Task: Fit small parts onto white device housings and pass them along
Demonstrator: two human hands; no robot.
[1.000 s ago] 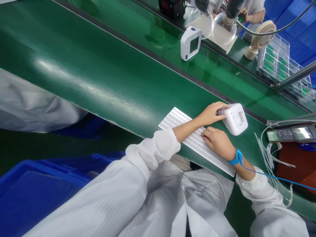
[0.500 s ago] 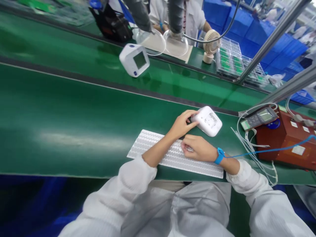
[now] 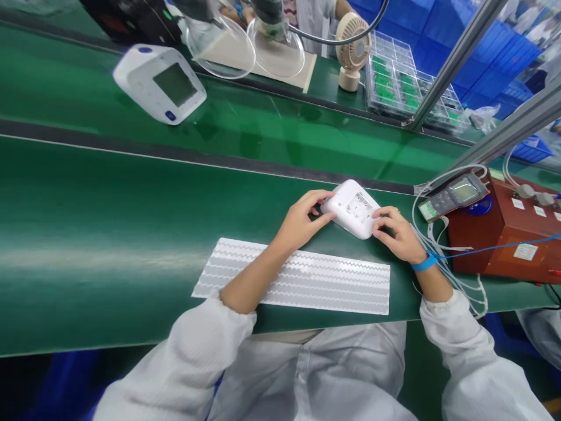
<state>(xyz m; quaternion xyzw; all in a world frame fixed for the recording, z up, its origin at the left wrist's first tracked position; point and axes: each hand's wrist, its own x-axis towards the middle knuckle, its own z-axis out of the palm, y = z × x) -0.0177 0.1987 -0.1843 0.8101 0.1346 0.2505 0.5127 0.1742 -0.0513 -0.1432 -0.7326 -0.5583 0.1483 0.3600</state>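
A white device [image 3: 352, 208] lies bottom up on the green belt [image 3: 109, 222], a label showing on its underside. My left hand [image 3: 302, 221] grips its left end with curled fingers. My right hand [image 3: 397, 234], with a blue wrist strap [image 3: 424, 262], holds its right end. In front of the device a white sheet of zigzag strips [image 3: 302, 280] lies flat on the belt, under my left forearm.
A second white device with a screen [image 3: 160, 83] sits on the far belt. A brown box [image 3: 504, 234] with a meter [image 3: 453, 194] and white cables stands at right. A small fan [image 3: 352, 36], clear lenses and trays of green boards [image 3: 394, 88] lie beyond. Another person works opposite.
My right hand left the zigzag sheet and took hold of the device's right end. My view swung, and the far device now appears further left.
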